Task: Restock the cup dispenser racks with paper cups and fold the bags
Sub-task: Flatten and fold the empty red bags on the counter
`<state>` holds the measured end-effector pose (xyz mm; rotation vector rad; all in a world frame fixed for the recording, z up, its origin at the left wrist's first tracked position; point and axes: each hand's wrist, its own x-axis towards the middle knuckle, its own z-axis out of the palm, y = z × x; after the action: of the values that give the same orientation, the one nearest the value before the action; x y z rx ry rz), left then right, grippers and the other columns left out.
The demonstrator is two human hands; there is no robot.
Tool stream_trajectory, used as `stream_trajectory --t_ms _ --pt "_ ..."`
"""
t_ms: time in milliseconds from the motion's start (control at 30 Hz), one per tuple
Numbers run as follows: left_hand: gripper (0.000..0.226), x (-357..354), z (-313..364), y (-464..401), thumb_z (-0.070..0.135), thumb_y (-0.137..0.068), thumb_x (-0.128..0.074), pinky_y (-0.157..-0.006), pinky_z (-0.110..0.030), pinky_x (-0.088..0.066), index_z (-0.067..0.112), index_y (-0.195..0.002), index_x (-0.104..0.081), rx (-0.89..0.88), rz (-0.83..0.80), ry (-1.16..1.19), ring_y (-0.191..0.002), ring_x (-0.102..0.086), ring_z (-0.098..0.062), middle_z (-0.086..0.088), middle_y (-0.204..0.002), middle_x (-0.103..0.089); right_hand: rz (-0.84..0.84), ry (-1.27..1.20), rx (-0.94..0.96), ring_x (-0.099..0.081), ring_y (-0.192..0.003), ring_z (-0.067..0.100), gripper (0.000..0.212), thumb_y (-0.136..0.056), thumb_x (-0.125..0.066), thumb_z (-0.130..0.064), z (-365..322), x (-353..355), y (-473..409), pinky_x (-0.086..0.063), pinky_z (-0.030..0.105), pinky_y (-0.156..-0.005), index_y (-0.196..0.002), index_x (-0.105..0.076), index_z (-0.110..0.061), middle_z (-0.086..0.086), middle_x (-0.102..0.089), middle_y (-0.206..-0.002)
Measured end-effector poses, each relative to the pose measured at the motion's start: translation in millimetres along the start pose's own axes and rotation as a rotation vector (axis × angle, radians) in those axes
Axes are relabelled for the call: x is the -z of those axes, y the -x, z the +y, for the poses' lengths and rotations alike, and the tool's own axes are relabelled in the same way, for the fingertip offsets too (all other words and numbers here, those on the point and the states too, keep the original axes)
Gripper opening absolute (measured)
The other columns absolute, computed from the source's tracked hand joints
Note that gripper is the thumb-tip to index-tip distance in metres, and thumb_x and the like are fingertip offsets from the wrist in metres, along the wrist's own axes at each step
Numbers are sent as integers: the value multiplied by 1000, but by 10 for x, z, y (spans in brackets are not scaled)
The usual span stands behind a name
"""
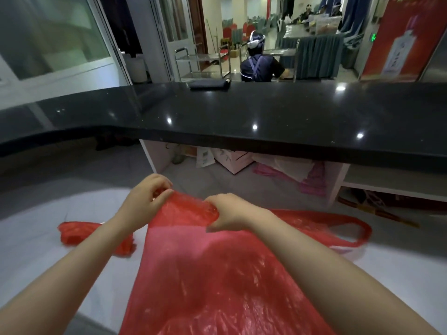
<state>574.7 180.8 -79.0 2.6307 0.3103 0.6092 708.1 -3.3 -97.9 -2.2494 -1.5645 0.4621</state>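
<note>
A large translucent red plastic bag [212, 274] lies spread on the white work surface [36, 243] in front of me. My left hand [147, 197] pinches its far top edge between thumb and fingers. My right hand [229, 211] grips the same bunched edge a little to the right. One red handle loop [348, 228] trails to the right, and another crumpled red part [79, 234] lies to the left under my left forearm. No paper cups or dispenser racks are in view.
A black stone counter [242, 117] runs across just beyond the work surface, with a folded dark cloth [209, 84] on it. Boxes and pink bags [312, 180] sit on shelves below. A person [260, 64] with a headset sits beyond by metal carts.
</note>
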Motion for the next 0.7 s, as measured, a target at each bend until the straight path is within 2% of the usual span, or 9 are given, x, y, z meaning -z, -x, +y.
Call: stream_trajectory --t_ms 67,167,233,333,433,533,567,633,700 --pt "12 44 -31 9 4 -89 -61 -74 -14 -42 11 -79 -61 13 33 87 -86 -58 -11 2 -93 -59 -127 -142 -32 -66 -80 18 20 -76 -72 -27 99 -42 63 -51 29 -69 -91 -71 -15 2 -72 -86" --pt "25 30 -88 18 4 -88 -63 -72 -11 -44 21 -70 -59 58 -83 146 -85 -58 -3 2 -94 -63 -192 -326 -102 -66 -74 9 16 -77 -73 -29 223 -66 182 -51 25 -69 -89 -76 -19 -4 -73 -79" --pt "23 -17 -126 16 11 -88 -64 -71 -17 -48 24 -69 -61 82 -170 124 -80 -59 -2 4 -92 -63 -113 -296 -107 -60 -69 2 18 -75 -74 -30 300 -64 254 -48 24 -66 -91 -75 -23 -9 -69 -75" --pt "16 -92 -144 -36 18 -89 -63 -71 -20 -49 26 -75 -65 95 -194 100 -79 -59 -1 7 -88 -63 67 -333 -91 -55 -65 -5 12 -76 -74 -22 338 -11 344 -41 10 -61 -87 -74 -27 -15 -64 -72" --pt "18 -149 -108 -132 15 -88 -66 -72 -18 -47 28 -76 -65 75 -163 121 -80 -59 -5 6 -88 -63 50 -490 -65 -64 -70 -1 10 -79 -71 -13 265 51 385 -52 18 -68 -79 -69 -23 -9 -71 -77" --pt "15 -205 -61 -183 13 -86 -67 -71 -9 -40 25 -76 -65 24 -143 101 -81 -58 -5 3 -89 -60 -154 -727 -144 -67 -70 9 10 -86 -65 -7 238 -50 447 -54 24 -65 -89 -59 -14 0 -69 -83" --pt "17 -225 -57 -182 14 -86 -67 -71 -7 -38 27 -76 -64 -1 -147 86 -81 -57 -4 4 -89 -59 -231 -710 -185 -65 -73 10 14 -87 -66 -11 256 -118 487 -51 26 -67 -97 -57 -13 1 -67 -86" --pt "22 -265 -77 -171 13 -86 -67 -72 -6 -38 31 -75 -60 -42 -163 69 -82 -56 -5 7 -90 -56 -372 -498 -230 -59 -86 13 29 -86 -69 -20 368 -289 579 -46 28 -76 -111 -57 -12 0 -63 -97" --pt "19 -290 -149 -162 11 -86 -67 -73 -11 -39 28 -78 -60 -46 -169 58 -82 -57 -7 6 -90 -56 -405 -296 -249 -56 -88 12 32 -85 -69 -29 527 -385 696 -42 24 -76 -112 -61 -15 -3 -63 -102"
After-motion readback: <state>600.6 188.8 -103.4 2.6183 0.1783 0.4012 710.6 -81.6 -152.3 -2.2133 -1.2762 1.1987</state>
